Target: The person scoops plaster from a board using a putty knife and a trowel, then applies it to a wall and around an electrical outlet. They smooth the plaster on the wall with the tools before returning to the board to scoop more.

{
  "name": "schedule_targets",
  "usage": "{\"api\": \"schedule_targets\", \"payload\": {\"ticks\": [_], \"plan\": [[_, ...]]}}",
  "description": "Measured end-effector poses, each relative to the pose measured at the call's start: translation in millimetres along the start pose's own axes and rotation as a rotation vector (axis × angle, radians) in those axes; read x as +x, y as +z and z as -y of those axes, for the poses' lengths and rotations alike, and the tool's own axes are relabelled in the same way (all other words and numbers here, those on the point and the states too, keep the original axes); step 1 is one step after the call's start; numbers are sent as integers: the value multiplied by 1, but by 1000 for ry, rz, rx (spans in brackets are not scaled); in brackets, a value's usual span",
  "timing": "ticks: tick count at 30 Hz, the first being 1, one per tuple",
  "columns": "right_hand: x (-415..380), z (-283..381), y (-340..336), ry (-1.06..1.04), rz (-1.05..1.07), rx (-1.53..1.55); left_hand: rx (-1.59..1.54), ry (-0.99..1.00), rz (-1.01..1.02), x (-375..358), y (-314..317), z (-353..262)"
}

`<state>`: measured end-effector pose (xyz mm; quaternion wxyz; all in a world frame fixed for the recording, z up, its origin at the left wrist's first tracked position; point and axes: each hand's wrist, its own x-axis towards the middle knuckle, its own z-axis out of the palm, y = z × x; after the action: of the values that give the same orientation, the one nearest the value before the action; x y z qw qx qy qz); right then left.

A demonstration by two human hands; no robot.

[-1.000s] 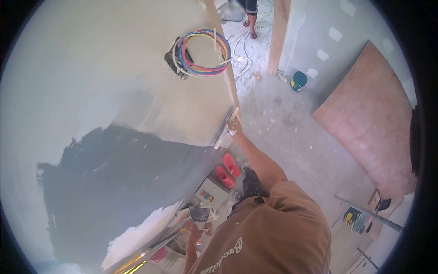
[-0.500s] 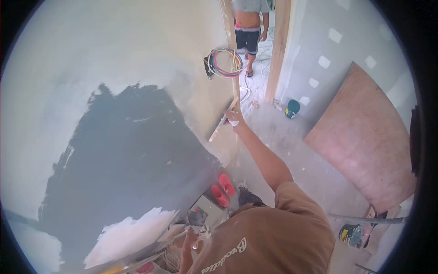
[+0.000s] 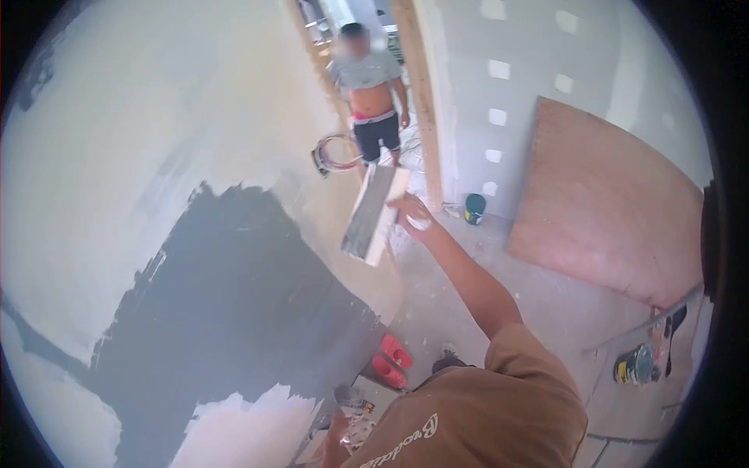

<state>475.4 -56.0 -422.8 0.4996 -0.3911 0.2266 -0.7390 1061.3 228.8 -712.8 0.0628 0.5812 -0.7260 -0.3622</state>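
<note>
My right hand [image 3: 412, 210], white smears on it, is closed around a long, flat plastering trowel [image 3: 370, 214]. The trowel's broad face carries a grey band beside a pale strip, and it is held up in front of the doorway, off the wall. Low on the left, my left hand [image 3: 337, 441] is partly hidden by my brown shirt. Its fingers seem closed on a filling knife with a grey-smeared blade [image 3: 351, 399]. A large dark grey patch of wet-looking plaster [image 3: 226, 288] covers part of the pale wall [image 3: 179, 101].
A person [image 3: 374, 93] stands in the doorway near coiled cables [image 3: 339, 152]. Red clogs [image 3: 392, 360] lie by the wall foot. A green bucket [image 3: 475, 209] stands at the far wall; another bucket [image 3: 633, 365] is at right. A wooden board [image 3: 608, 210] leans on the right wall.
My right hand has lifted the trowel off the wall by the door frame and turned its face towards me. The view has tilted up, showing more of the person in the doorway.
</note>
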Motion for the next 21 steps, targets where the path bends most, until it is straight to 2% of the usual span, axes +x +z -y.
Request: {"api": "schedule_targets", "payload": {"ticks": [2, 4, 8, 10, 12, 15, 17, 21], "plan": [[-64, 35, -28, 182, -138, -84, 43, 7, 37, 8, 0, -12], [-147, 43, -92, 243, -193, 14, 69, 12, 79, 26, 0, -29], [-374, 21, -282, 443, -795, -53, 152, 57, 163, 90, 22, -95], [-545, 0, -376, 377, -753, -740, 199, 95, 207, 122, 43, -137], [-691, 13, -378, 360, -1365, -326, 241, 135, 245, 152, 69, -183], [-845, 41, -338, 514, -1822, -298, 287, 168, 278, 190, 114, -252], [-909, 60, -303, 684, -2004, -265, 309, 170, 300, 208, 141, -295], [-972, 69, -257, 905, -2110, -209, 328, 180, 354, 242, 191, -366]]}}
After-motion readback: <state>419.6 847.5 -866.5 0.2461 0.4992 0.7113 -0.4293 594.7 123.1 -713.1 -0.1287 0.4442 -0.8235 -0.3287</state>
